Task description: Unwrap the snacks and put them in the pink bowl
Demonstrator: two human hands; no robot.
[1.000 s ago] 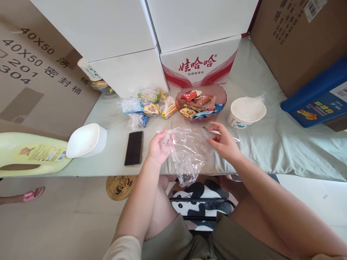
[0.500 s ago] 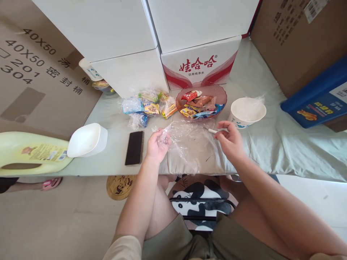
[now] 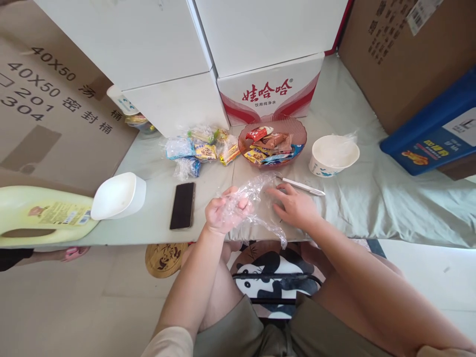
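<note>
My left hand is closed round crumpled clear plastic film, which trails to the right and hangs toward the table edge. My right hand lies palm down on the cloth, fingers apart, its fingertips close to the film. Just behind those fingers rests a slim white pen-like tool with a thin tip at its left end. A pink glass bowl of wrapped snacks stands behind both hands. To its right is a white paper tub with clear plastic inside.
Several wrapped snacks lie left of the bowl. A phone, a white plastic container and a yellow jug occupy the left side. White boxes form the back. A blue package stands right. The cloth-covered table ends before my knees.
My right hand has let go of the white tool, now lying on the cloth, and moved left and down toward the film. My left hand has gathered more film and shifted slightly right.
</note>
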